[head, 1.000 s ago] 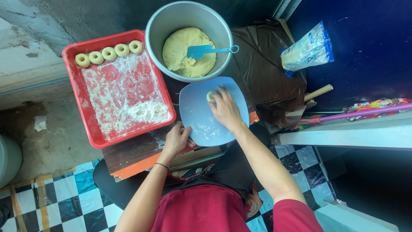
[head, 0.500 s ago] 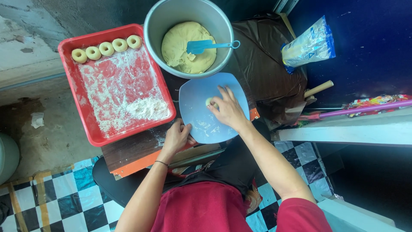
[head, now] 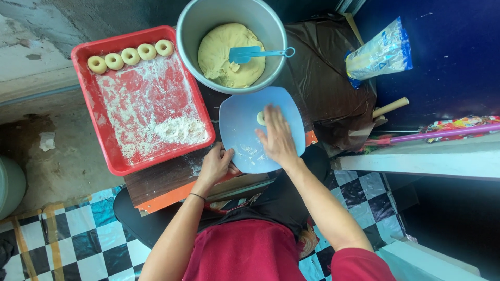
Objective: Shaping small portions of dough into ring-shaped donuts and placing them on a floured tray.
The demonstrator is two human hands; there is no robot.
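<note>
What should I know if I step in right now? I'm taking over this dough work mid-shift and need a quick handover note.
Right hand: flat, pressing a dough piece on the blue plate.
Left hand: gripping the plate's near edge.
Dough mass and blue spatula sit in the metal pot beyond the plate.
Done: four dough rings lined along the far edge of the floured red tray.
Left: the piece under the palm is not yet a ring; much dough remains in the pot.

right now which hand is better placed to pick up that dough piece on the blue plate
Probably the right hand: its fingers lie flat on the dough piece. The left hand grips the blue plate at its near edge.
</note>
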